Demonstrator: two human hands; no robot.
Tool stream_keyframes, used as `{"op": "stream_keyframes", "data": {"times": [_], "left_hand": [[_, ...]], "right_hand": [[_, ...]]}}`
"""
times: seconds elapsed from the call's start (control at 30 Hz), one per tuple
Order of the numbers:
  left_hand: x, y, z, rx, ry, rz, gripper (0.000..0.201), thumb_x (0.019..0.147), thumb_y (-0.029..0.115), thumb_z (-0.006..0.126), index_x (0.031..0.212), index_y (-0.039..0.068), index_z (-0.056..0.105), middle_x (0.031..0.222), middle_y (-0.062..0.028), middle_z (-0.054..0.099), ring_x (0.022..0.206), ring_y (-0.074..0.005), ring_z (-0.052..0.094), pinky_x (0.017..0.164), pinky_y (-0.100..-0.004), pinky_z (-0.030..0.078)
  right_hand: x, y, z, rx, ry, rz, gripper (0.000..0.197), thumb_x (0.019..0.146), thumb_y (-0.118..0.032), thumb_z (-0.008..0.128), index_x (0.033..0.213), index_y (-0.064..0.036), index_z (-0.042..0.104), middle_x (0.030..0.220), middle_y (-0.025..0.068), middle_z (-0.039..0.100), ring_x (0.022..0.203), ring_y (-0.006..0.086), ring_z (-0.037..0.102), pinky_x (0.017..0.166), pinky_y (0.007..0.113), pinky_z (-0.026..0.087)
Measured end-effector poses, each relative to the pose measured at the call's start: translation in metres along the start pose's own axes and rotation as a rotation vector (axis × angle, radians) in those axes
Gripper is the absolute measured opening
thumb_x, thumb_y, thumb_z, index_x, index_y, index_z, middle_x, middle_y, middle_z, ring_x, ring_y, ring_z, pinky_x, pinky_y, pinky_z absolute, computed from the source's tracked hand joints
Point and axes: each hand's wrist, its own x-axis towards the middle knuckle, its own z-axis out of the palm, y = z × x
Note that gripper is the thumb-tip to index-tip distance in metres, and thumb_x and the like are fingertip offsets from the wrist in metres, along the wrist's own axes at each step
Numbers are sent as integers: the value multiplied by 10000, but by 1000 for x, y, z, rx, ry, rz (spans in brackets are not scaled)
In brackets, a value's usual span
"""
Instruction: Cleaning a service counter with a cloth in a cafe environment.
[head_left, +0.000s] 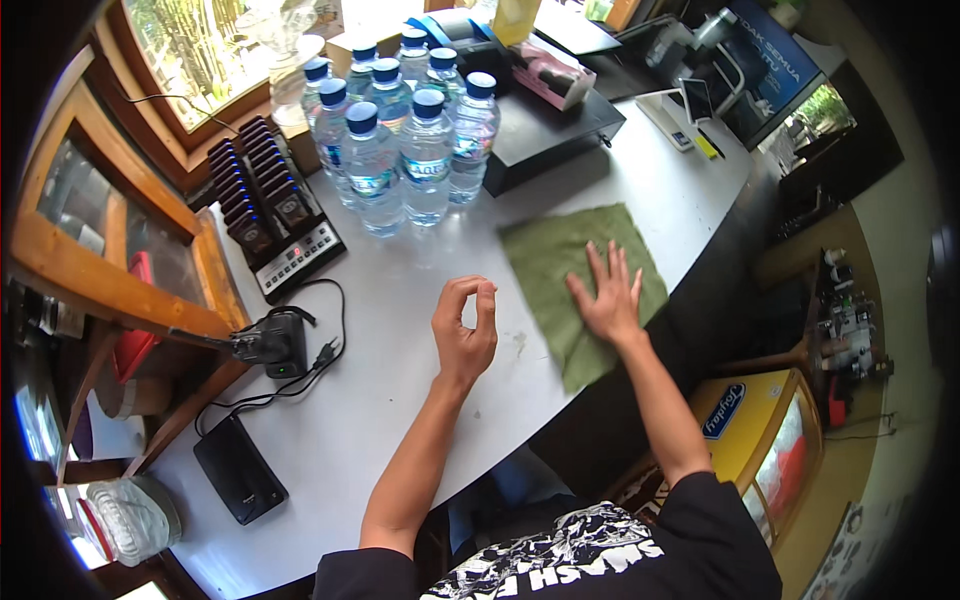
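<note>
My right hand [605, 298] lies flat with fingers spread on a green cloth [545, 255], which is laid out on the white counter [400, 400] near its right edge. Left of the cloth, my left hand [465, 330] is raised over the counter. Its fingers are curled and the tips meet the thumb in a ring, with nothing visible inside. Beyond the left hand stands a group of several clear water bottles [425, 165] with blue caps, upright and close together.
A charging rack of dark pagers [265, 200] stands at the left. A black adapter [285, 345] with a cable and a black box [240, 468] lie nearer. Behind the cloth sits a black cash drawer [550, 130] bearing a tissue pack [552, 75]. A yellow cabinet [750, 420] stands beside the counter.
</note>
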Motion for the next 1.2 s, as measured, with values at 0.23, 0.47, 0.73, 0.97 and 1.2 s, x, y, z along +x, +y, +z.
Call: {"op": "stream_keyframes", "data": {"times": [0.23,0.47,0.73,0.97,1.2], "left_hand": [[-9,-3,11,107,-101,59,59,925,53,643,922,-5,630,944,-134,660,878,-253,638,808,-325,499],[-21,-6,1,190,-181,19,80,889,43,675,949,14,630,970,-133,651,924,-271,634,835,-338,498],[-14,-3,12,233,-228,54,87,901,64,658,967,15,633,995,-131,641,951,-245,625,843,-334,497],[-22,-9,6,274,-209,32,95,898,63,666,963,8,625,979,-123,637,914,-232,616,824,-319,489],[-22,-2,11,264,-211,59,106,872,43,691,946,10,623,957,-125,628,886,-249,610,801,-320,495]], "right_hand": [[45,-4,14,-48,63,-84,803,940,-654,422,1568,-185,249,1623,186,175,1508,344,142,1202,572,31],[-53,28,-7,31,-21,-372,747,881,-667,532,1501,-266,416,1608,162,241,1493,339,210,1188,600,107],[75,90,-11,-43,10,144,815,940,-689,356,1577,-201,217,1636,184,115,1518,342,83,1193,591,1],[5,15,-4,-7,25,-333,742,933,-638,448,1529,-206,357,1601,193,230,1496,359,182,1187,609,88],[53,111,-17,52,62,0,781,909,-640,496,1528,-191,339,1602,188,216,1501,336,159,1200,573,70]]}}
